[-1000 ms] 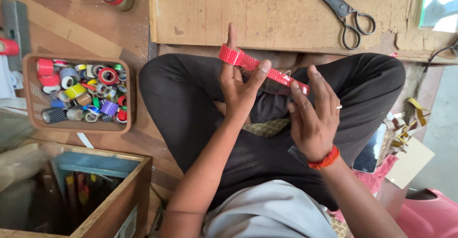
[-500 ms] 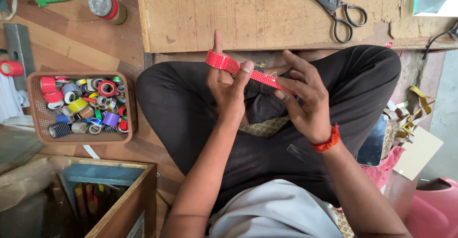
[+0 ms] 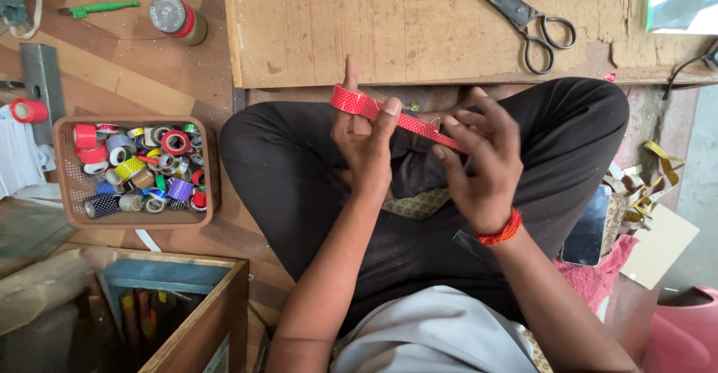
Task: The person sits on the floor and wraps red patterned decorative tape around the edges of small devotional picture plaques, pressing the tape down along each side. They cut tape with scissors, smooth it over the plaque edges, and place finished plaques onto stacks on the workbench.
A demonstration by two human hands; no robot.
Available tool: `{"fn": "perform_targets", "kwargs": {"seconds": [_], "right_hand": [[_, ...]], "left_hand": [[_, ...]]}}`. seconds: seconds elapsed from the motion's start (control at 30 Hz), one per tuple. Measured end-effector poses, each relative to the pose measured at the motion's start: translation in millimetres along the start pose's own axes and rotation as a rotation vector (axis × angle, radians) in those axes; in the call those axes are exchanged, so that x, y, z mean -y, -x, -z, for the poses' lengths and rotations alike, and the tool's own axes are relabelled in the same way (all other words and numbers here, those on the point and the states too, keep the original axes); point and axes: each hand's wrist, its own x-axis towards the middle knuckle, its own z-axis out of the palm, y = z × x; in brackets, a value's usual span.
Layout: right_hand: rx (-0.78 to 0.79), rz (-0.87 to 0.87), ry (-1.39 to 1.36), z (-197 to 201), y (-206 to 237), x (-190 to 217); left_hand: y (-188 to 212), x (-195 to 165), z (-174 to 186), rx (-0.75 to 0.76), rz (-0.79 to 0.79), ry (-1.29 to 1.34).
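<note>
Both hands lifted slightly since earlier; left hand (image 3: 364, 149) fingers clamp red dotted ribbon strip (image 3: 396, 119), long axis running to pinching right hand (image 3: 479, 164).

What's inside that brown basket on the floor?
The brown basket holds many small rolls of tape in red, yellow, purple, blue and silver, heaped together. The rolls underneath and most of the basket's bottom are covered by the ones on top.
</note>
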Motion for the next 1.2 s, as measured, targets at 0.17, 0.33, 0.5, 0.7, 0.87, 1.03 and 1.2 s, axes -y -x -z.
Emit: {"fn": "perform_targets", "kwargs": {"seconds": [0.17, 0.33, 0.5, 0.7, 0.87, 1.03, 1.2], "right_hand": [[0.107, 0.155, 0.209, 0, -20, 18], [0.253, 0.050, 0.128, 11, -38, 20], [0.275, 0.153, 0.134, 10, -41, 28], [0.358, 0.099, -0.025, 1, -50, 32], [0.445, 0.141, -0.068, 0, -61, 28], [0.323, 0.203, 0.084, 1, -56, 29], [0.224, 0.220, 0.229, 6, -49, 23]], "left_hand": [[2, 3, 3, 0.001, -0.001, -0.046], [3, 2, 22, 0.270, -0.084, -0.098], [2, 7, 33, 0.312, -0.038, -0.110], [1, 16, 36, 0.323, -0.017, -0.120], [0, 19, 36, 0.307, 0.011, -0.119], [0, 22, 37, 0.300, -0.056, -0.068], [0, 24, 37, 0.327, -0.073, -0.092]]}}
